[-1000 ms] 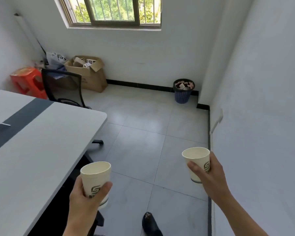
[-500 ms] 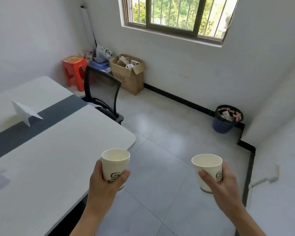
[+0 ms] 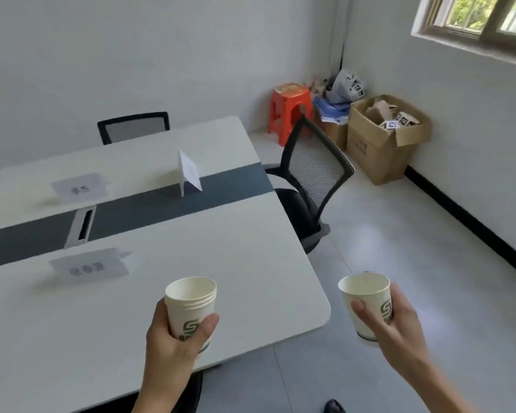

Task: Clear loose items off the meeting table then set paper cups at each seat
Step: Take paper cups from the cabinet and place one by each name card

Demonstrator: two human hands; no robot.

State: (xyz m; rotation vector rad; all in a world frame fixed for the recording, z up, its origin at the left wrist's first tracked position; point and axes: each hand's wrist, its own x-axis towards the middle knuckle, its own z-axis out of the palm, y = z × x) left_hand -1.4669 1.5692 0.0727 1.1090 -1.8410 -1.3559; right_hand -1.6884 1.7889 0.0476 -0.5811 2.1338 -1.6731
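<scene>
A person's view looks down over the near corner of a white meeting surface with a dark grey strip along its middle. The left hand is wrapped around a stack of paper cups, several rims showing one inside another, held upright above the surface near its front edge. The right hand is closed around a single paper cup, upright, out past the corner of the surface and above the tiled floor. Both cups are white with a green logo and appear empty.

On the surface stand three name cards: one near, one far, and one edge-on at the grey strip. A black mesh chair sits at the end of the surface; another is at the far side. Beyond, an orange stool and an open cardboard box stand by the wall.
</scene>
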